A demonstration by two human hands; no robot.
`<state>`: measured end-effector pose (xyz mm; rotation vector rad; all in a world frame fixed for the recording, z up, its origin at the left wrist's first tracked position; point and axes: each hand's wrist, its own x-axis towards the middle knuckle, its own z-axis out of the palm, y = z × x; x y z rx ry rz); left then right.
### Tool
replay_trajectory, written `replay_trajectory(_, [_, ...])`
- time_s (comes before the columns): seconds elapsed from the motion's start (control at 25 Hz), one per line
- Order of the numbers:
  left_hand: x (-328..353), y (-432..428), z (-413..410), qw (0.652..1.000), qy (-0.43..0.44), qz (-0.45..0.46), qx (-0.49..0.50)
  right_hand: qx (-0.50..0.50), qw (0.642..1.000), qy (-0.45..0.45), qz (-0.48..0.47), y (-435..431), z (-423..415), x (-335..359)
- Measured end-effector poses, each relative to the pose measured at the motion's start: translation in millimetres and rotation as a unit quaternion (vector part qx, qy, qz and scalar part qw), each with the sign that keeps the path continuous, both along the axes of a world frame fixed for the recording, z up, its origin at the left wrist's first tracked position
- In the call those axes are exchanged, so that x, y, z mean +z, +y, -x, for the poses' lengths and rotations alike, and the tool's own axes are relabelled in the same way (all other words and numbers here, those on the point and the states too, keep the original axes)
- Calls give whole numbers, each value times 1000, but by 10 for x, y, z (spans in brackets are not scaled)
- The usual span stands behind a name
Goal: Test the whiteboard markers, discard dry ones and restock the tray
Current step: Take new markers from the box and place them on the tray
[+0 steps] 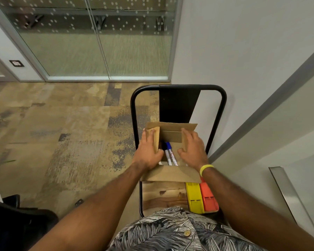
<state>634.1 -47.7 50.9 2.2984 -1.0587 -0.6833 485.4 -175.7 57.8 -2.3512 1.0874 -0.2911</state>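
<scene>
Patterned shirt [170,232] sits lowest in the head view, with both forearms reaching over the chair seat [163,194]. On the seat, nearer its back edge, stands the cardboard box [170,173]. The left hand [149,151] and right hand [193,147] press its side flaps outward, fingers straight, pinching nothing. The markers [169,153] lie inside between the thumbs, lengthwise from front edge to backrest, about equally near either hand.

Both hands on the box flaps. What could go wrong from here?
The left hand and right hand press the flaps of the cardboard box; a hard push may slide it on the chair seat.
The orange plastic piece sits at the seat's right edge; the right forearm may knock it off.
</scene>
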Motion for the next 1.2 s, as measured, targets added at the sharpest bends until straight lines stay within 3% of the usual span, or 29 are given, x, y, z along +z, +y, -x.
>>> replay_trajectory(0.24, [121,243,-150,970,153,142,127,-118,981,-144,-46,-174,329,157])
replay_trajectory(0.48, [-35,539,-254,945,189,183,192,-149,986,-67,-27,-356,651,156])
replay_trajectory(0.56, [-94,641,-243,945,168,188,207,-135,990,-27,-5,-359,677,72])
replay_trajectory(0.76, [-355,761,-212,977,-26,91,193,-122,990,52,38,-360,708,-132])
replay_trajectory(0.92, [-498,793,-232,984,-37,-23,175,-120,989,75,34,-383,707,-197])
replay_trajectory(1.04, [-503,791,-209,984,-14,-56,168,-117,990,31,67,-319,623,-101])
replay_trajectory(1.2, [-396,755,-159,985,-95,-39,139,-79,974,-85,193,-62,434,133])
